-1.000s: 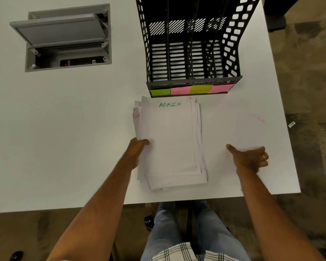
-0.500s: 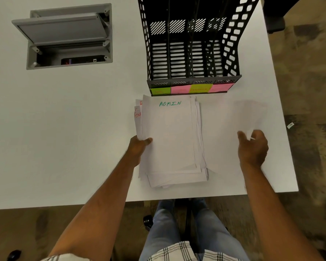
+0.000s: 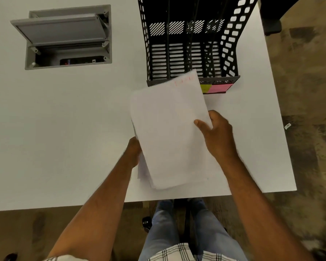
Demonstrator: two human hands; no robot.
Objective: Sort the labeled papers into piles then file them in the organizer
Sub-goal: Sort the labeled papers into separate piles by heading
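1. A white table (image 3: 64,138) fills most of the head view; its near edge runs across the lower part of the picture and its right edge slants down to a near right corner.
2. Set into the table toward its far left is a grey cable box (image 3: 68,37) with its lid tilted open and a dark device inside.
3. A black slotted organizer (image 3: 192,46) stands at the far edge, right of centre, with a yellow-green and a pink sticky label (image 3: 219,88) showing on its front lip.
4. A sheet of paper (image 3: 169,129) is held above the table near the near edge, its far end overlapping the organizer's front; faint red writing on it is too blurred to read.
5. The right hand (image 3: 217,136) pinches the sheet's right edge, thumb on top.
6. The left hand (image 3: 134,150) is at the left edge of the paper stack (image 3: 144,170) beneath; its grip is hidden.
7. Mottled brown floor (image 3: 309,91) lies beyond the right edge, with a small white scrap (image 3: 287,126) on it.
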